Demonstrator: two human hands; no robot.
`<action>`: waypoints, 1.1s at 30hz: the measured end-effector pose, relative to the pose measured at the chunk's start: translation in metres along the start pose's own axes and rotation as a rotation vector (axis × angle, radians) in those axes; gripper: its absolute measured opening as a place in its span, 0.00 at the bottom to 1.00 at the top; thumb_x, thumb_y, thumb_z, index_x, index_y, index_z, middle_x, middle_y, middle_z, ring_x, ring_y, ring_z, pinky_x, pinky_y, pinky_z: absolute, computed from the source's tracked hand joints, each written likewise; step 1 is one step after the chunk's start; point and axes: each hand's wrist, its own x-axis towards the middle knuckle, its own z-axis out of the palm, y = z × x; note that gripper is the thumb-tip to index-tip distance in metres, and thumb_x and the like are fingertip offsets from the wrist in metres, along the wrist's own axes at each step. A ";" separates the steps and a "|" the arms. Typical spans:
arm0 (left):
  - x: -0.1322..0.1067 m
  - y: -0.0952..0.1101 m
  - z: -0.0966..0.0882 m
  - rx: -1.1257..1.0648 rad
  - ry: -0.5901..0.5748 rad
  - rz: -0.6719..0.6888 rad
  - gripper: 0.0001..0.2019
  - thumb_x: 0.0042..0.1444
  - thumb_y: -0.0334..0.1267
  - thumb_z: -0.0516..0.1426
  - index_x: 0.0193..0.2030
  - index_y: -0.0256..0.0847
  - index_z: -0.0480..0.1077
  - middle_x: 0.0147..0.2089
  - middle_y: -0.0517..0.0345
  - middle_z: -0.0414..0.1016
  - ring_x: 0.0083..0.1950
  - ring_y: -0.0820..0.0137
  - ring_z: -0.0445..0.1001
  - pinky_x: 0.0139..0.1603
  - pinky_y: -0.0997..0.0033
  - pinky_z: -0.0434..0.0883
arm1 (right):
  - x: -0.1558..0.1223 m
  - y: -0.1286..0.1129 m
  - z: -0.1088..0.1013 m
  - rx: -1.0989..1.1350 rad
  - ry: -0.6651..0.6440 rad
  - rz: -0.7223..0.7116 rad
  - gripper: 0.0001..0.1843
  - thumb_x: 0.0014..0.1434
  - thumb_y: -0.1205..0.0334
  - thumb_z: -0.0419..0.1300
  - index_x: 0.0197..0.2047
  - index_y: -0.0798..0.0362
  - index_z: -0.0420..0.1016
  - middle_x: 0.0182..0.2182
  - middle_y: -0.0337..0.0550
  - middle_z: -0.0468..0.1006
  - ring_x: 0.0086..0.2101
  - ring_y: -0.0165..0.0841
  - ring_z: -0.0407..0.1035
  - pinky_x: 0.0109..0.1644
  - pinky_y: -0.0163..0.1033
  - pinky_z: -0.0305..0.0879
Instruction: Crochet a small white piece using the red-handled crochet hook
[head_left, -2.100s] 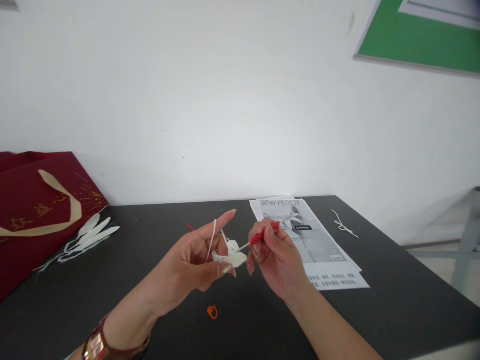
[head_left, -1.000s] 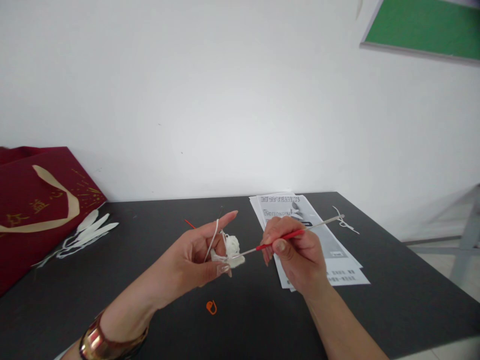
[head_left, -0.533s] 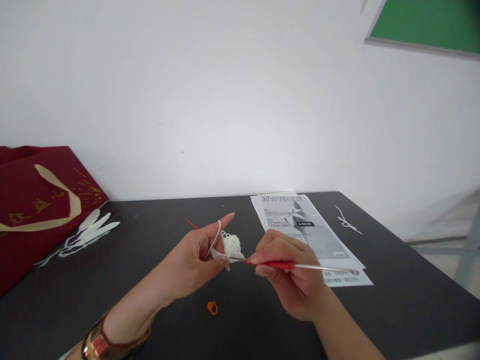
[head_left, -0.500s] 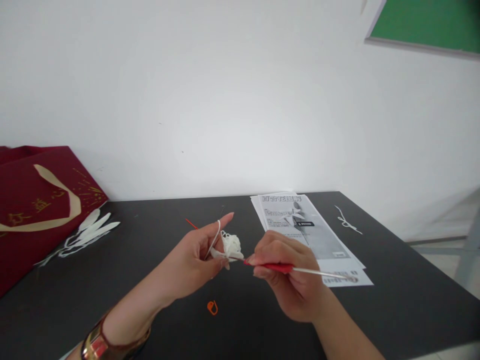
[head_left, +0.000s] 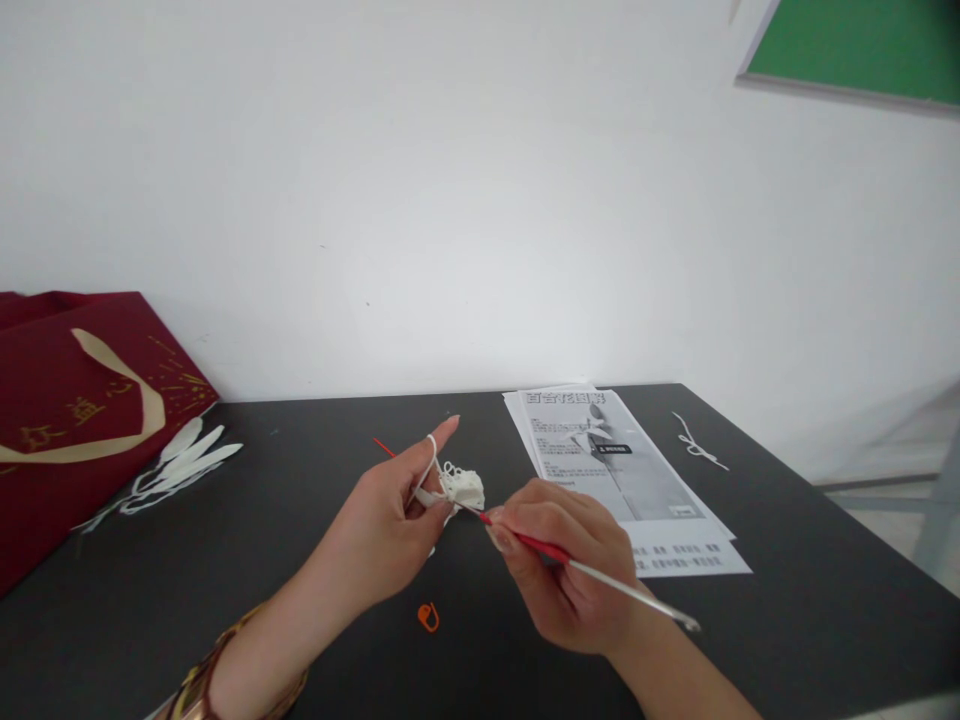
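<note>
Between thumb and fingers, my left hand (head_left: 397, 510) pinches a small piece of white crochet work. White yarn (head_left: 433, 450) loops over its raised index finger. A bundle of white yarn (head_left: 463, 487) shows just beyond the fingertips; how it joins the pinched piece is hard to make out. My right hand (head_left: 566, 565) is closed round the red grip of a crochet hook (head_left: 630, 590). The hook's thin tip meets the white work at my left thumb, and its silver end points down to the right.
An orange stitch marker (head_left: 428, 617) lies on the black table (head_left: 360, 660) in front. Printed sheets (head_left: 652, 480) are at the right, with a tied white yarn piece (head_left: 697, 447) beyond. White crocheted petals (head_left: 195, 458) lie by a dark red bag (head_left: 67, 400). A red stick (head_left: 383, 447) shows behind my left hand.
The crochet hook has tilted, its silver end swinging down and slightly left as my right hand turned. My left index finger has shifted a little left, and the white work has turned.
</note>
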 end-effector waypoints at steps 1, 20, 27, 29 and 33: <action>0.000 -0.001 0.000 0.009 0.014 0.005 0.34 0.47 0.30 0.61 0.64 0.41 0.62 0.23 0.67 0.61 0.22 0.72 0.60 0.24 0.73 0.57 | -0.001 0.000 0.001 -0.026 0.000 -0.034 0.08 0.59 0.73 0.56 0.40 0.52 0.68 0.27 0.44 0.77 0.26 0.31 0.69 0.27 0.35 0.65; 0.002 0.010 -0.001 -0.099 0.046 -0.025 0.31 0.48 0.32 0.63 0.61 0.39 0.64 0.24 0.68 0.65 0.25 0.74 0.63 0.29 0.74 0.64 | -0.004 0.003 0.007 0.097 0.173 0.321 0.06 0.60 0.71 0.57 0.36 0.50 0.71 0.25 0.38 0.75 0.25 0.30 0.71 0.29 0.35 0.66; -0.001 -0.002 0.006 0.022 0.113 0.051 0.31 0.52 0.33 0.59 0.65 0.41 0.61 0.25 0.68 0.63 0.25 0.75 0.63 0.28 0.74 0.64 | -0.002 0.005 0.011 -0.110 -0.019 -0.164 0.11 0.58 0.72 0.56 0.45 0.54 0.69 0.27 0.46 0.77 0.26 0.34 0.69 0.27 0.36 0.66; 0.000 0.000 0.005 -0.031 0.113 0.026 0.34 0.51 0.34 0.61 0.66 0.40 0.59 0.25 0.67 0.65 0.24 0.75 0.64 0.27 0.74 0.64 | -0.003 0.006 0.011 -0.126 -0.002 -0.154 0.12 0.59 0.72 0.57 0.46 0.55 0.69 0.28 0.46 0.78 0.27 0.34 0.70 0.28 0.36 0.67; 0.003 0.006 0.000 -0.247 0.071 -0.049 0.40 0.49 0.36 0.64 0.68 0.38 0.54 0.26 0.65 0.69 0.25 0.74 0.65 0.26 0.74 0.63 | -0.007 0.009 0.010 -0.121 0.005 -0.172 0.15 0.58 0.73 0.59 0.49 0.56 0.70 0.31 0.49 0.79 0.28 0.35 0.71 0.30 0.38 0.69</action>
